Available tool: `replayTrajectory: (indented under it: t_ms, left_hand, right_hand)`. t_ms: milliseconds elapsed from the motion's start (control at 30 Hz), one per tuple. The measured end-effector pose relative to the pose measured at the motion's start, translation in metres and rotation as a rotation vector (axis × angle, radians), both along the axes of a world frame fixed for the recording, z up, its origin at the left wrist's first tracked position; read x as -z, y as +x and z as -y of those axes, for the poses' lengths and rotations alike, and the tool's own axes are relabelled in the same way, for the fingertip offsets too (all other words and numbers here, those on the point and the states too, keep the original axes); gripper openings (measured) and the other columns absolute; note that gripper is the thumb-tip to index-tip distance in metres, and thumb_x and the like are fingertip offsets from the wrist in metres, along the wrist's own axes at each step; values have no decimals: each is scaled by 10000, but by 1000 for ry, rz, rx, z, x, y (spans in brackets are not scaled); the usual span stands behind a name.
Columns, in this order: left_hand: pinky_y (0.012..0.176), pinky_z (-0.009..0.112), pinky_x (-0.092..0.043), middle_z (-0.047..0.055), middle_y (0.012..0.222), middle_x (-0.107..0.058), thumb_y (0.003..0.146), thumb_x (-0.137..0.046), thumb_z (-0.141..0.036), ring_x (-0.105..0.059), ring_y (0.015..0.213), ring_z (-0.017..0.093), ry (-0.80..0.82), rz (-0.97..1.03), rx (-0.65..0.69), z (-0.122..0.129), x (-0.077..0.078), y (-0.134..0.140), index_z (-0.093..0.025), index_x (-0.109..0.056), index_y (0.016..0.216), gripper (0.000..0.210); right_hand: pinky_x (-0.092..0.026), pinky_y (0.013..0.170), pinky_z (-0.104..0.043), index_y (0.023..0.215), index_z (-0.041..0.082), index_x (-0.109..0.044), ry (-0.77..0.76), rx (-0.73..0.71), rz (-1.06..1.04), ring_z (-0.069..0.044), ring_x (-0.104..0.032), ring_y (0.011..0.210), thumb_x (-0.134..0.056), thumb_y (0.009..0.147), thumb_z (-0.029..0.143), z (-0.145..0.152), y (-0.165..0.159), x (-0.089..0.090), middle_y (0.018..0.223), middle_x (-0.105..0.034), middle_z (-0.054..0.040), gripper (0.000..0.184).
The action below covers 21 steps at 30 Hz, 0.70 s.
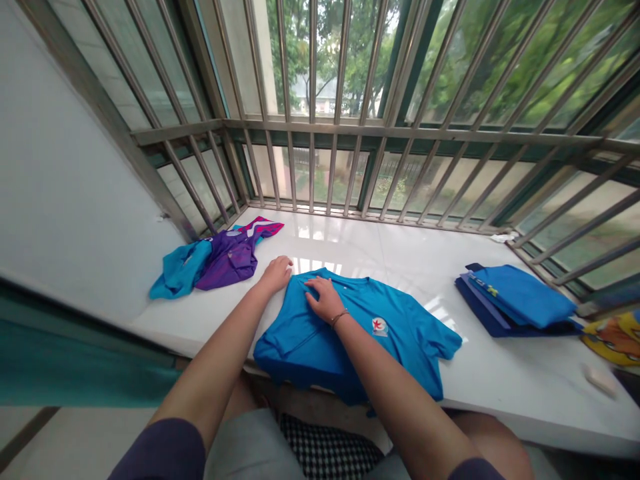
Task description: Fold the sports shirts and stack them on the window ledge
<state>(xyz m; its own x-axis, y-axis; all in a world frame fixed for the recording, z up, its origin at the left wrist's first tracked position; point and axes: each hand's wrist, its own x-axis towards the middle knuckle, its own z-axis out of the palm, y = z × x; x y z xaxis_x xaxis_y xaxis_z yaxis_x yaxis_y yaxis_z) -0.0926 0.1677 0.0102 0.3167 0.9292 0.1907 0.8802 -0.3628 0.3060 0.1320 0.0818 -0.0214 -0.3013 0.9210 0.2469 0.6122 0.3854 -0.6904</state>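
Note:
A blue short-sleeved T-shirt (345,333) with a small white and red chest badge (379,326) lies spread in front of me, its neckline away from me and its hem hanging over the sill's front edge. The sleeve on the right is laid out; the left side looks folded inward. My right hand (326,299), with a thin bracelet at the wrist, rests on the shirt left of the neckline, thumb and fingers apart. Just beyond the shirt's upper left edge, my left hand (279,272) lies palm down on the white surface, fingers stretched out and holding nothing visible.
Crumpled purple and blue clothes (230,260) lie at the left. A stack of folded blue garments (520,297) sits at the right, near a yellow patterned item (613,337) and a small pale block (600,380). Metal window bars (345,133) enclose the white sill (400,247).

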Motion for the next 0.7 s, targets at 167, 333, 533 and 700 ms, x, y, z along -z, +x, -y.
replayTrajectory:
  t_ms: [167, 333, 533, 700]
  left_hand:
    - [1196, 426, -474, 150, 1380, -703, 1034, -363, -128, -639, 1309, 246, 73, 74, 6, 60, 18, 23, -155, -658, 1345, 429]
    - [1267, 569, -380, 191, 1661, -506, 1090, -436, -405, -470, 1545, 340, 47, -14, 12, 110, 47, 41, -160, -516, 1581, 554]
    - [1297, 599, -303, 215, 1752, -337, 1075, -418, -561, -329, 1627, 376, -23, -125, -16, 107, 44, 37, -145, -422, 1660, 718]
    - [1265, 728, -257, 248, 1740, -345, 1073, -410, -551, -316, 1619, 434, -102, -158, -82, 100, 33, 45, -135, -449, 1639, 704]
  right_hand:
    - [-190, 1311, -671, 1281, 262, -736, 3, -1, -6, -317, -517, 1483, -660, 959, 218, -1, 0, 2, 1416, -709, -92, 333]
    - [-269, 1300, -596, 1178, 229, -751, 48, 39, -8, -278, -614, 1350, -610, 967, 172, 1, -6, -4, 1291, -747, -93, 260]
    - [-400, 1227, -382, 1208, 256, -750, 85, 171, 150, -233, -612, 1296, -561, 1018, 226, 28, 37, -30, 1278, -739, -79, 270]
    - [-323, 1254, -543, 1394, 172, -665, -25, 627, 400, -357, -503, 1442, -571, 1015, 265, 97, 175, -55, 1496, -591, -220, 401]
